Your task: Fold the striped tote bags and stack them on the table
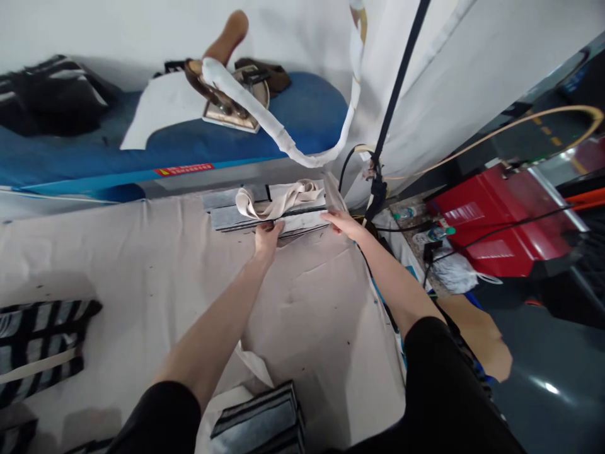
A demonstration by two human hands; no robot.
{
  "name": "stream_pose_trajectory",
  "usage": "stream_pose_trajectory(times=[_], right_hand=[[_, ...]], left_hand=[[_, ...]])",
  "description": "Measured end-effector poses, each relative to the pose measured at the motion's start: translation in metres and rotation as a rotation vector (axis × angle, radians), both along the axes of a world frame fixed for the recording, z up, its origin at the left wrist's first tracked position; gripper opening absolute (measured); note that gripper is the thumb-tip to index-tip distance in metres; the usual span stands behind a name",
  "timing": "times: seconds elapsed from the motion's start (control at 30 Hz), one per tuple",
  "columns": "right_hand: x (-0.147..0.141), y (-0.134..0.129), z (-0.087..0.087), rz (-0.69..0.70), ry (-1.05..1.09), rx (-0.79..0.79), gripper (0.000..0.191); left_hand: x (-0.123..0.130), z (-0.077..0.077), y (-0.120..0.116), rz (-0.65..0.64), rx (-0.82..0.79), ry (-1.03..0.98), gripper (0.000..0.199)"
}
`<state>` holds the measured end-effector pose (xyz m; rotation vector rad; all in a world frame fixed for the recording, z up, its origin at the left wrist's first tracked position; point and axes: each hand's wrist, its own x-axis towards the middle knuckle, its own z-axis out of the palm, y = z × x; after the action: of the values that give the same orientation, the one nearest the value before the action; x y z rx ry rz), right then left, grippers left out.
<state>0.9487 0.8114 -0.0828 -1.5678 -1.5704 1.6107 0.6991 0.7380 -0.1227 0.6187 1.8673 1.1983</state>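
Both arms reach to the far edge of the cloth-covered table [312, 302]. There my left hand [267, 238] pinches the near edge of a stack of striped grey, black and white fabric pieces [302, 221]. My right hand [341, 222] grips the right end of the same stack, thumb and fingers closed on it. A looped cream fabric strip [283, 200] lies on top of the stack, just beyond my hands. The undersides of the fingers are hidden.
Behind stands a blue padded ironing board [312, 113] with an iron [231, 101], its white-wrapped hose [283, 139] hanging forward. Striped fabric [42, 340] lies at left, another striped stack [259, 422] near me. A black cable [394, 88] and a red machine [496, 221] are at right.
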Motion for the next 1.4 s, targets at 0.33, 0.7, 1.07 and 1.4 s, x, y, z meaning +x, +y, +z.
stream_pose_trajectory(times=[0.33, 0.7, 1.07, 1.4], right_hand=[[0.0, 0.001, -0.015, -0.049, -0.082, 0.003, 0.049], [-0.009, -0.013, -0.022, -0.283, -0.346, 0.368, 0.04], [0.012, -0.233, -0.055, -0.309, -0.178, 0.63, 0.029], [0.004, -0.285, -0.097, -0.174, -0.578, 0.791, 0.028]], left_hand=[[-0.003, 0.004, 0.005, -0.087, -0.064, 0.167, 0.033], [-0.007, 0.013, -0.024, -0.252, -0.13, 0.587, 0.022], [-0.069, 0.057, -0.093, -0.576, 0.083, 1.17, 0.032], [-0.065, 0.102, 0.005, -0.766, -0.051, 1.16, 0.024]])
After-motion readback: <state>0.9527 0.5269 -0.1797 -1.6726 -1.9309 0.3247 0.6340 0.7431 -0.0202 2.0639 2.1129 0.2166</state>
